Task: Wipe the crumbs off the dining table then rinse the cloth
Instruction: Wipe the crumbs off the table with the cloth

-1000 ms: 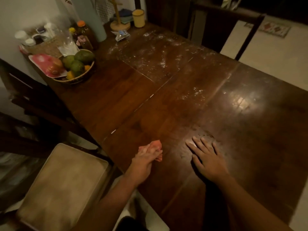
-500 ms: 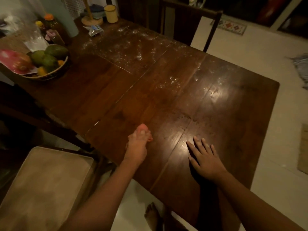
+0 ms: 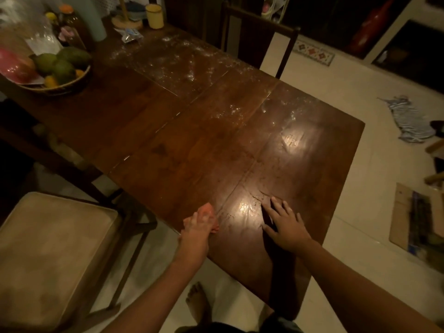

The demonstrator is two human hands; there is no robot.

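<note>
I see left hand (image 3: 195, 230) fingers curled round cloth (image 3: 207, 211) at table (image 3: 168, 131) edge. Right hand (image 3: 287, 228) flat at 3 o'clock, fingers spread.

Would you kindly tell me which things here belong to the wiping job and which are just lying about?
Job: cloth, gripped by the left hand; crumbs; table; right hand, flat on the table.
Lying about: fruit basket; yellow cup; cushioned chair; striped fabric on the floor; cardboard.
</note>
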